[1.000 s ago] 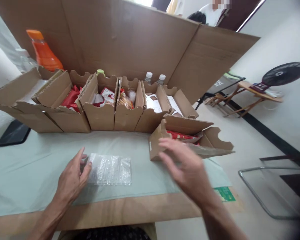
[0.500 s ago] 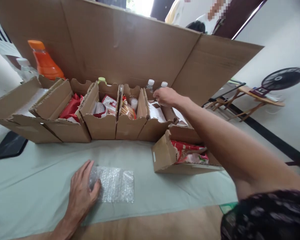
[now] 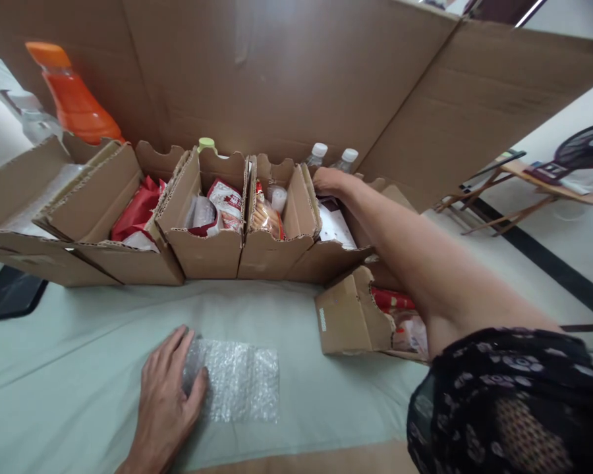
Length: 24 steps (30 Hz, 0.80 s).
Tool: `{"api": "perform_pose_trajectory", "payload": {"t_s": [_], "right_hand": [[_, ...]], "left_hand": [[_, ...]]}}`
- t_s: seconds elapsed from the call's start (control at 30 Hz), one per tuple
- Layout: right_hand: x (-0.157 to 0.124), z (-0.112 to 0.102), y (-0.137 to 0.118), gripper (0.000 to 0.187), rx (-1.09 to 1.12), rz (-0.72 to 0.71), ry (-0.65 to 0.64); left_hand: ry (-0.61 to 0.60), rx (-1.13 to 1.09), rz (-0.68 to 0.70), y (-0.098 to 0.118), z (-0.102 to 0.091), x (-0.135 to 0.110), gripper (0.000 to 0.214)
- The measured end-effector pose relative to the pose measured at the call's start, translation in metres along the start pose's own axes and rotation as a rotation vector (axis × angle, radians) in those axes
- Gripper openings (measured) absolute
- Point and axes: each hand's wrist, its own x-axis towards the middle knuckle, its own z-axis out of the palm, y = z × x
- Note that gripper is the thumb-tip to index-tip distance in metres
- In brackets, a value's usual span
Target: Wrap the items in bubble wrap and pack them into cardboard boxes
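My left hand [image 3: 170, 388] lies on the left end of a sheet of bubble wrap [image 3: 242, 382], its fingers stretched out and the thumb apart. The bubble wrap is flat on the pale green cloth [image 3: 296, 322]. My right hand [image 3: 329, 182] reaches down into a cardboard box [image 3: 321, 260] towards the right of the row. Its fingers are hidden behind the box wall and the white papers, so what they touch does not show. White cards or papers with small marks [image 3: 335, 226] stand in that box, just below the hand.
Open cardboard boxes [image 3: 212, 253] hold packaged snacks. A separate box [image 3: 343, 319] with red packets sits at front right. Behind stand an orange bottle [image 3: 79, 99], white-capped bottles [image 3: 317, 153] and a tall cardboard panel [image 3: 296, 72]. A black tablet-like slab [image 3: 10, 293] lies at left.
My right hand has gone down deeper into the box with the white papers. The view has shifted lower and closer. My left hand stays on the bubble wrap.
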Motion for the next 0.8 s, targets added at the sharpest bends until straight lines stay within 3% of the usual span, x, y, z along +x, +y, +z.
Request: {"api": "perform_pose_trajectory", "payload": {"t_s": [0.07, 0.17, 0.27, 0.37, 0.43, 0.5, 0.57, 0.63, 0.73, 0.8], "right_hand": [[-0.013, -0.009, -0.001, 0.02, 0.056, 0.055, 0.14], [-0.055, -0.046, -0.001, 0.024, 0.171, 0.069, 0.392], [-0.127, -0.083, -0.002, 0.034, 0.282, -0.036, 0.576], [-0.213, -0.081, -0.01, 0.014, 0.623, -0.296, 0.665], [-0.263, -0.051, -0.023, 0.011, 0.836, -0.478, 0.545], [-0.3, -0.005, -0.041, 0.011, 0.969, -0.526, 0.26], [-0.321, 0.041, -0.059, 0.009, 1.006, -0.493, 0.059], [-0.328, 0.073, -0.071, 0.013, 0.985, -0.495, -0.129], [-0.318, 0.078, -0.064, 0.018, 0.844, -0.508, -0.212], [-0.298, 0.054, -0.041, 0.013, 0.729, -0.454, -0.05]], "left_hand": [[0.008, -0.011, -0.012, -0.001, 0.001, -0.001, 0.055], [0.021, -0.047, -0.065, -0.001, 0.002, -0.002, 0.057], [0.022, -0.138, -0.162, 0.001, -0.003, 0.001, 0.06], [0.056, -0.245, -0.249, 0.01, -0.022, 0.004, 0.069], [0.073, -0.294, -0.263, 0.02, -0.04, 0.003, 0.076], [0.07, -0.342, -0.208, 0.033, -0.057, -0.002, 0.088], [0.045, -0.382, -0.114, 0.047, -0.069, -0.006, 0.092], [0.001, -0.399, -0.062, 0.056, -0.074, -0.006, 0.075], [-0.095, -0.403, -0.171, 0.05, -0.072, 0.004, 0.048], [-0.177, -0.4, -0.287, 0.035, -0.066, 0.011, 0.052]]}}
